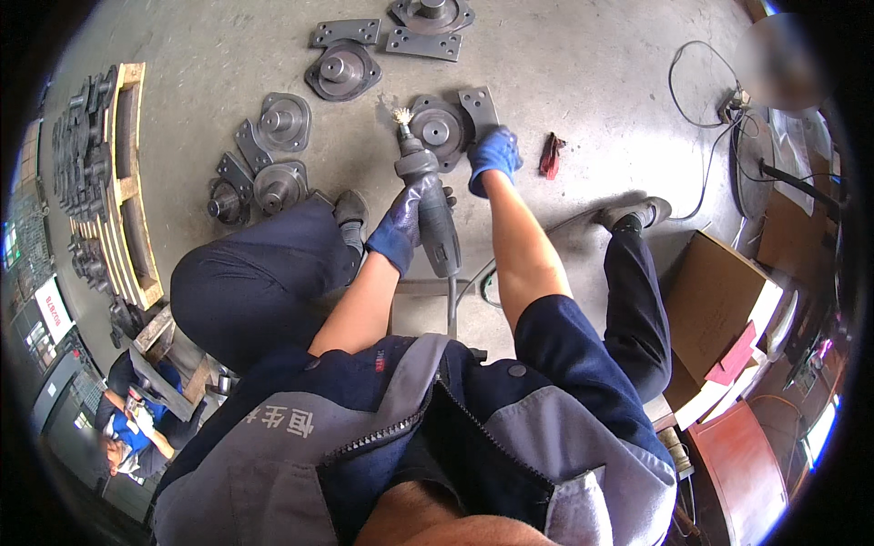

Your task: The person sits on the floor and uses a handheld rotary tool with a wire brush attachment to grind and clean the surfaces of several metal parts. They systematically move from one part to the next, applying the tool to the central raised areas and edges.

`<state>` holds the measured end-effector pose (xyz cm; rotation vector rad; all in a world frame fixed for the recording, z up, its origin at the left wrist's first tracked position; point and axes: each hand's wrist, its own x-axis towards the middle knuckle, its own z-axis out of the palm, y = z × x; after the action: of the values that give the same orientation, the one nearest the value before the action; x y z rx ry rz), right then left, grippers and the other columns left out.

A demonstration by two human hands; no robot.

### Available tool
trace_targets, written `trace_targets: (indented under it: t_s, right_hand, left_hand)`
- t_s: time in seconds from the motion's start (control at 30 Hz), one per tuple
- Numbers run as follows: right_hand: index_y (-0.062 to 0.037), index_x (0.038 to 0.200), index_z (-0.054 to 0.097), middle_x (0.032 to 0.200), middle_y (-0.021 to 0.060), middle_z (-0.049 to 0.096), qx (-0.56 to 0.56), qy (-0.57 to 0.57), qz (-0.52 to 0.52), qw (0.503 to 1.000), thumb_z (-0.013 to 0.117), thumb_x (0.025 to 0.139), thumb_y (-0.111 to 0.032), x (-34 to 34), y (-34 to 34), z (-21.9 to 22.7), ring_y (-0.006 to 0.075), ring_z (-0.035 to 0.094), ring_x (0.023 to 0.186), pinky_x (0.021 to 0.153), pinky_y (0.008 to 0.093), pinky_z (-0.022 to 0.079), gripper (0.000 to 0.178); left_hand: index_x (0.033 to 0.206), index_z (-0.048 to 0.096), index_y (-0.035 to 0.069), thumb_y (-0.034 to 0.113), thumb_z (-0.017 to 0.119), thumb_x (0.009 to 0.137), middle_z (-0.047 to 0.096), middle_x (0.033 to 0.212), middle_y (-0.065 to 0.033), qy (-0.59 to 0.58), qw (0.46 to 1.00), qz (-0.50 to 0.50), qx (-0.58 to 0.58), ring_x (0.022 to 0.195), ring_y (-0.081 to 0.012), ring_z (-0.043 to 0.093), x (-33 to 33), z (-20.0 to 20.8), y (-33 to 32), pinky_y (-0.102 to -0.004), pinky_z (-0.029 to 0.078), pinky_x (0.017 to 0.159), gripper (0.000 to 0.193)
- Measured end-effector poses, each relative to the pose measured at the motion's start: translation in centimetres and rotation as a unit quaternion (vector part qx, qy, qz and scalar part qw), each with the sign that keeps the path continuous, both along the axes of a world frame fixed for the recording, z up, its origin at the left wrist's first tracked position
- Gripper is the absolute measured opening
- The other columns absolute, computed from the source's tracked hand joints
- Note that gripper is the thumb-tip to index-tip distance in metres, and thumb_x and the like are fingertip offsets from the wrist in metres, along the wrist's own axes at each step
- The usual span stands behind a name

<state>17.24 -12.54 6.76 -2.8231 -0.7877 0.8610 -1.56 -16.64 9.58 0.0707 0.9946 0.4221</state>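
Note:
In my gloved left hand (405, 218) is a dark straight power grinder (440, 232), its body gripped near the middle. The pale, frayed brush head (402, 116) points away from me, next to a round steel flange (439, 135) with a raised centre boss. Whether the brush touches the flange cannot be made out. My right hand (496, 156), in a blue glove, is closed at the near end of a dark drilled plate (479, 107) that sits against the flange's right side. Its fingertips are partly hidden.
Several more flanges (343, 71) and drilled plates (423, 44) lie on the concrete floor ahead and left. A small red object (551, 156) is right of my hand. Cables (701, 196) run at right, near a cardboard box (719, 305). At left stands a loaded wooden pallet (132, 191); another person (137, 414) sits beyond.

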Motion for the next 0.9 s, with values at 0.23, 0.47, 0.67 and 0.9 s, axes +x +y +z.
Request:
trace_targets:
  t_s: [0.23,0.47,0.67,0.9]
  right_hand:
    - [0.0000,0.097,0.065,0.090,0.0194,0.069,0.110,0.284,-0.051,0.951,0.071,0.076,-0.040,0.6,-10.3,-8.2,0.0317,0.068,0.085,0.072,0.0389,0.052,0.046]
    - [-0.0073,0.083,0.063,0.066,0.0024,0.058,0.145,0.562,-0.382,0.719,0.048,0.088,-0.064,-3.2,-17.1,8.1,0.0130,0.054,0.055,0.051,0.0252,0.042,0.059]
    - [0.0004,0.126,0.048,0.098,0.0127,0.063,0.283,0.586,-0.242,0.719,0.061,0.088,-0.047,-6.8,-19.7,10.7,0.0214,0.066,0.074,0.059,0.0314,0.055,0.062]
    - [-0.0001,0.115,0.052,0.079,0.0081,0.059,0.146,0.529,-0.297,0.781,0.065,0.083,-0.050,-8.3,-17.8,12.3,0.0171,0.060,0.064,0.051,0.0277,0.047,0.061]
  left_hand:
    - [0.119,0.054,0.004,0.034,0.060,0.089,0.064,0.106,-0.0143,-0.076,0.995,-0.065,0.010,0.094,-0.0271,0.065,0.5,0.1,-0.8,-0.0399,0.053,0.085,0.043]
    - [0.102,0.061,0.008,0.037,0.064,0.086,0.066,0.088,-0.0074,-0.072,0.988,-0.137,0.008,0.074,-0.0186,0.064,2.6,-0.4,-4.0,-0.0335,0.055,0.074,0.033]
    - [0.109,0.057,0.004,0.042,0.058,0.089,0.065,0.090,-0.0137,0.054,0.986,-0.146,-0.059,0.076,-0.0260,0.065,4.6,3.6,-3.3,-0.0387,0.055,0.073,0.043]
    - [0.103,0.058,0.005,0.042,0.057,0.088,0.065,0.088,-0.0121,0.061,0.983,-0.159,-0.065,0.074,-0.0262,0.065,3.2,-1.2,-2.3,-0.0390,0.055,0.071,0.040]
